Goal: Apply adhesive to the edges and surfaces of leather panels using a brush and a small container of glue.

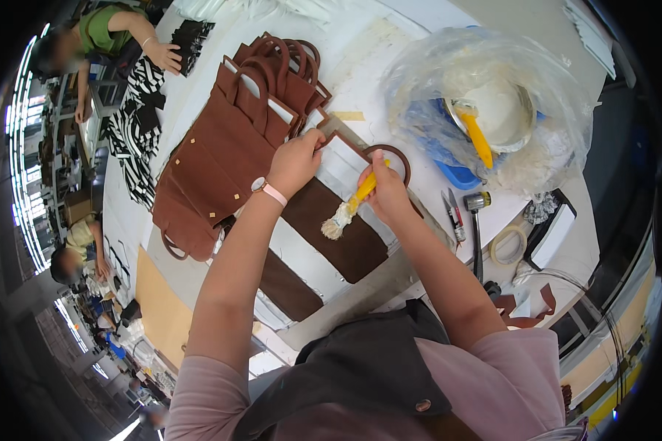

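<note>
My right hand (pixel 383 190) is closed round the yellow handle of a glue brush (pixel 358 198), whose whitish, glue-caked bristles point down-left over a dark brown panel (pixel 334 226). My left hand (pixel 298 160) pinches the upper edge of a brown leather bag piece with a white lining (pixel 342 157). A curved brown handle (pixel 400 160) shows beyond my right hand. Left of my hands lies a pile of reddish-brown bag pieces (pixel 215 143) with looped handles and small gold-coloured fittings. A second yellow-handled brush (pixel 477 138) rests in a bowl of white paste (pixel 502 116).
Clear plastic sheeting (pixel 568 127) surrounds the bowl. To the right lie cutter knives (pixel 453 212), a hammer (pixel 476 220), a tape roll (pixel 508 244) and leather scraps (pixel 546 303). Black-and-white striped pieces (pixel 135 132) lie at the far left, near a co-worker's hand (pixel 164 55).
</note>
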### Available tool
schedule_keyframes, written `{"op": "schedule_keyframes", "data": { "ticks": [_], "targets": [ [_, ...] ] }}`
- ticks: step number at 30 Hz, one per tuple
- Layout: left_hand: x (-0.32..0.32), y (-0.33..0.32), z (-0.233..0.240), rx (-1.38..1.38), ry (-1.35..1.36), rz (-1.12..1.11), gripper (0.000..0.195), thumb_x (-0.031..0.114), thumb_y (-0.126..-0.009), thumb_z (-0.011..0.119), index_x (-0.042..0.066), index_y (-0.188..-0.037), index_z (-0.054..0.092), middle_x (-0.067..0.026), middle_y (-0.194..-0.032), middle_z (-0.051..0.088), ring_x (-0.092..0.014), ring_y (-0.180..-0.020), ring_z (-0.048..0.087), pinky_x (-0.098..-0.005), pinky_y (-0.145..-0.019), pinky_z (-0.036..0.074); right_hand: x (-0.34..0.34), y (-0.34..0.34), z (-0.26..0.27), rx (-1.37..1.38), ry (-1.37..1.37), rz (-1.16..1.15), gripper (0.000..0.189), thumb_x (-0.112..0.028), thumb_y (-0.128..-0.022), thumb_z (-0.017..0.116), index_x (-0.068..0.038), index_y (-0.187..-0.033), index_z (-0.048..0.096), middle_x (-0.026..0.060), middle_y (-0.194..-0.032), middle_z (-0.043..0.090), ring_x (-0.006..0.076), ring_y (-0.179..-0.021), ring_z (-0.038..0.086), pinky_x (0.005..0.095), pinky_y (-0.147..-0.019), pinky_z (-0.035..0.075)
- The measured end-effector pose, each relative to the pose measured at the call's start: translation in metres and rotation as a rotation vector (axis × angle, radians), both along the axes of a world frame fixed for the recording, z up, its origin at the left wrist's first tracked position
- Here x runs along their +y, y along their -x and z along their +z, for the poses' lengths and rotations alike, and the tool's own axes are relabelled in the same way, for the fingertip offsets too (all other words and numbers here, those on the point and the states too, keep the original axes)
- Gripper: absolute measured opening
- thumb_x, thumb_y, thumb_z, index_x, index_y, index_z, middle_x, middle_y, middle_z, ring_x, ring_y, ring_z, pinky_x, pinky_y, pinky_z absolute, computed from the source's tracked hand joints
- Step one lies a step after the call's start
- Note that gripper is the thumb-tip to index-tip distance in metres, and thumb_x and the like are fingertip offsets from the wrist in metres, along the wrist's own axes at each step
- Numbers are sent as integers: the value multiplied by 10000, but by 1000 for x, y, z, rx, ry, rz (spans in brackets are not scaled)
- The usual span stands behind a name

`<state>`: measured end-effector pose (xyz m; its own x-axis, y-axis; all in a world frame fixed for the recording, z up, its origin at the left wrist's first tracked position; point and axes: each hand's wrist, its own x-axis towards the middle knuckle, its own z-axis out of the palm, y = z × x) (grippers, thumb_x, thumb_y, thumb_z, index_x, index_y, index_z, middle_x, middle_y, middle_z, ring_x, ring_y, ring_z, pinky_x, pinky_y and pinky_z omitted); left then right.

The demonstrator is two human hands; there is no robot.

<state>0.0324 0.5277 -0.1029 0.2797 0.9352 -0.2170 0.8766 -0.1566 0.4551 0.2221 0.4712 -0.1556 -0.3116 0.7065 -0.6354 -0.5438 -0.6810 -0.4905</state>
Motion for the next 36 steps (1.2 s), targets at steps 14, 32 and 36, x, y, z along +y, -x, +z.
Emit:
{"op": "schedule_keyframes", "data": {
  "ticks": [14, 32, 36],
  "targets": [
    [-12, 7, -27, 255, -390, -235, 93, 54, -758, 513, 53, -848, 534, -99, -823, 592, -267, -807, 589, -357, -692, 504, 0, -3, 3, 21, 0, 27, 571, -544, -928, 396, -51, -675, 534, 42, -599, 506, 139, -539, 475, 272, -534, 407],
    [-19, 5, -17, -161, -125, 249, 155, 114, -855, 559, 28, -969, 619, -141, -845, 651, -299, -774, 622, -362, -688, 493, -2, -1, 0, 3, -43, 24, 592, -571, -912, 408, -42, -676, 527, 63, -601, 497, 147, -511, 478, 268, -488, 413],
    [-15, 8, -13, 72, -310, -64, 152, 109, -830, 587, 52, -969, 610, -117, -845, 646, -273, -792, 612, -374, -695, 489, -2, -1, 2, -20, -58, 29, 590, -570, -913, 405, -45, -673, 528, 62, -600, 498, 147, -507, 475, 266, -485, 414]
  ]
}}
